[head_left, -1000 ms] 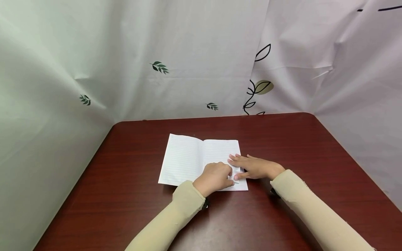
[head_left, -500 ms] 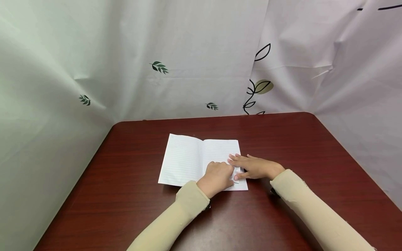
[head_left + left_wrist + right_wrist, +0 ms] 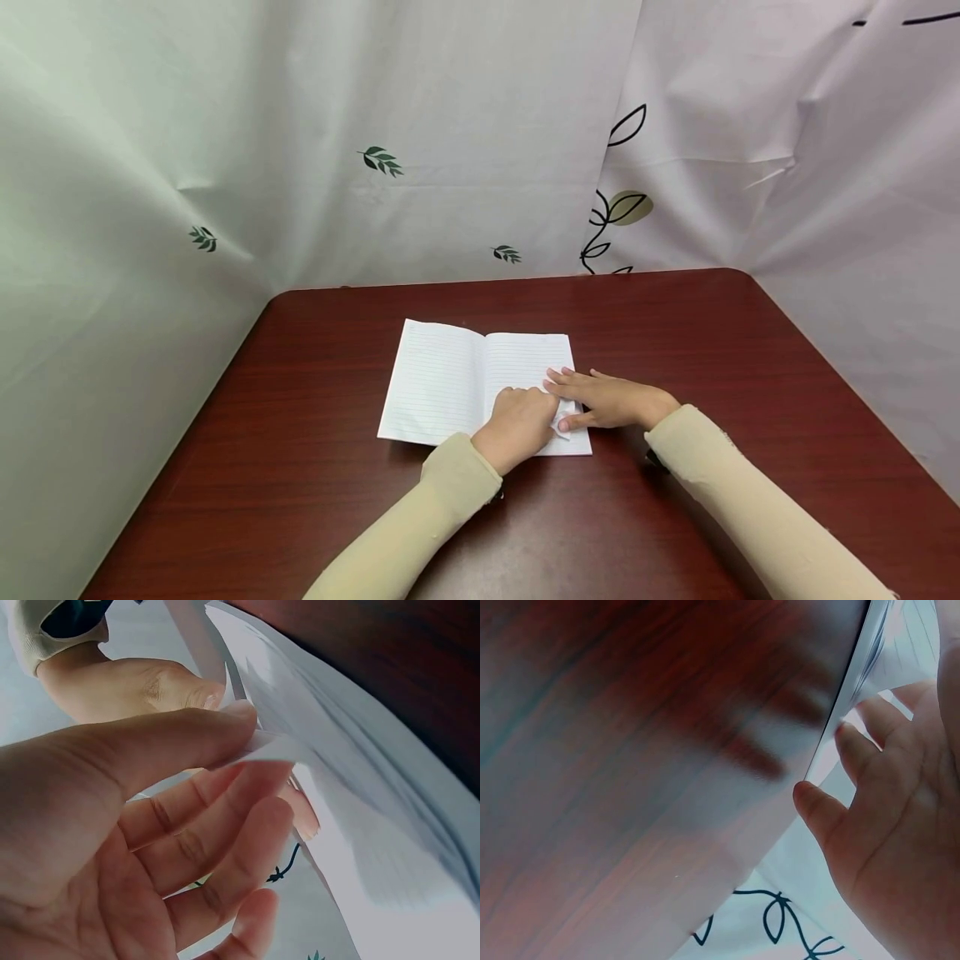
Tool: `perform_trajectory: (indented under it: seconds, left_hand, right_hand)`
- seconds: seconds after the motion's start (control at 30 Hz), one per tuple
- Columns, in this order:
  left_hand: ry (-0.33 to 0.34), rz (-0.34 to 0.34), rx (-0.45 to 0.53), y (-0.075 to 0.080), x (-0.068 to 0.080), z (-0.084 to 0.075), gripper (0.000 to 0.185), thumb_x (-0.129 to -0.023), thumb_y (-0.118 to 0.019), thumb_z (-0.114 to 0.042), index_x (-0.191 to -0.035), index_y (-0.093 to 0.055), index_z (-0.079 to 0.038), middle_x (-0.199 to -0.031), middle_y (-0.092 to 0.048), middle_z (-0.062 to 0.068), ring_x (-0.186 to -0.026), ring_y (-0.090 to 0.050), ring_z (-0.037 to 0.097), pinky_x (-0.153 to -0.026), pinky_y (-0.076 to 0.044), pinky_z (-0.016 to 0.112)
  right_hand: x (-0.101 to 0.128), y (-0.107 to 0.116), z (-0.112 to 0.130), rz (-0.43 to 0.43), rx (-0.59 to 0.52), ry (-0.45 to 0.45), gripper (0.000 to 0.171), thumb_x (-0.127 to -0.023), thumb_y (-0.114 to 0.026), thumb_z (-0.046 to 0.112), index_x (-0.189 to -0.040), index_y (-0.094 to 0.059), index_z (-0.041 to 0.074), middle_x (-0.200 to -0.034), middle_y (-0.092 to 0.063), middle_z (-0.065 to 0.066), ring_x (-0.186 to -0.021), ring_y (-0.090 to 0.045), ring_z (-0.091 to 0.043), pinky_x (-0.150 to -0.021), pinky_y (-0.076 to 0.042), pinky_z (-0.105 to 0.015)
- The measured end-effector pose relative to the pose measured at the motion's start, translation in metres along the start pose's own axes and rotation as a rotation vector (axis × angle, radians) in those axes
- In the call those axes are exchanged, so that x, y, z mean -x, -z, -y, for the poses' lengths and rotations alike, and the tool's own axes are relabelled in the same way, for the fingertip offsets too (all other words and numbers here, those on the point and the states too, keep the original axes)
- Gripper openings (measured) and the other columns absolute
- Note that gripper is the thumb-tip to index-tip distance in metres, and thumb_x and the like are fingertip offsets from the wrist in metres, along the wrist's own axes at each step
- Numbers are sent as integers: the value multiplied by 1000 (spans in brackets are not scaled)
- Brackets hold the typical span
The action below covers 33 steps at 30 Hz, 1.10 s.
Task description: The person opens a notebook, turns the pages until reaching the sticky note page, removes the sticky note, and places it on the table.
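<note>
An open lined notebook (image 3: 442, 379) lies on the dark red table (image 3: 315, 467). My left hand (image 3: 551, 414) pinches the near right corner of the right-hand page (image 3: 561, 427) between thumb and fingers; the left wrist view shows the thin sheet (image 3: 352, 795) caught at the thumb tip (image 3: 240, 724) and curling up. My right hand (image 3: 577, 396) lies flat on the right page beside it, fingers straight and pressing the paper, thumb by the page's lower edge. In the right wrist view, the right hand (image 3: 900, 825) sits at the notebook's edge (image 3: 847, 697).
Pale cloth with leaf prints (image 3: 382, 161) hangs as walls behind and on both sides of the table. The table's rounded far corners lie at the left (image 3: 281, 296) and right (image 3: 738, 275). Both forearms wear beige sleeves (image 3: 750, 500).
My left hand has edged slightly forward and right, and the pinched page corner has lifted a little. The right hand and the notebook have stayed put.
</note>
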<state>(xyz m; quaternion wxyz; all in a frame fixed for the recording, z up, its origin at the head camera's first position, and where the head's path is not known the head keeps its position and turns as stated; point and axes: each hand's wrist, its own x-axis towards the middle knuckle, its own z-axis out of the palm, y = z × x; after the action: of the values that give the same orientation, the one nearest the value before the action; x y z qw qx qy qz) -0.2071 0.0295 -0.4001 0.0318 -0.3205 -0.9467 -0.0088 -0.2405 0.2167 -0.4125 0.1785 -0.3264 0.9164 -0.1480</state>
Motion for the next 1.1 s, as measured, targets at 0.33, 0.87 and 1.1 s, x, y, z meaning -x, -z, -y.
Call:
perform_trajectory:
  seconds: [0.33,0.87,1.1]
  left_hand:
    - [-24,-10,13,-1,0,1,6,-81,-70,-18,-76,-69,-14,-77,-72,5,-68,-68,25,-60,-51,38]
    - [-30,5,66,0,3,5,8,-75,-72,-15,-69,-73,-20,-71,-71,1,-63,-66,21,-55,-48,34]
    - [-21,35,124,0,3,9,10,-76,-71,-13,-78,-76,-22,-75,-72,-3,-64,-65,17,-55,-47,33]
  right_hand:
    - [0,-1,-2,15,1,-12,80,-88,-59,51,-150,-31,9,-159,-23,-13,-146,-19,-35,-112,-15,-63]
    - [-2,0,2,50,13,-6,100,-71,-73,52,-151,-29,9,-160,-20,-11,-147,-17,-33,-113,-14,-63]
    - [2,3,5,34,25,-1,103,-70,-75,54,-150,-31,6,-159,-21,-15,-146,-18,-36,-112,-13,-64]
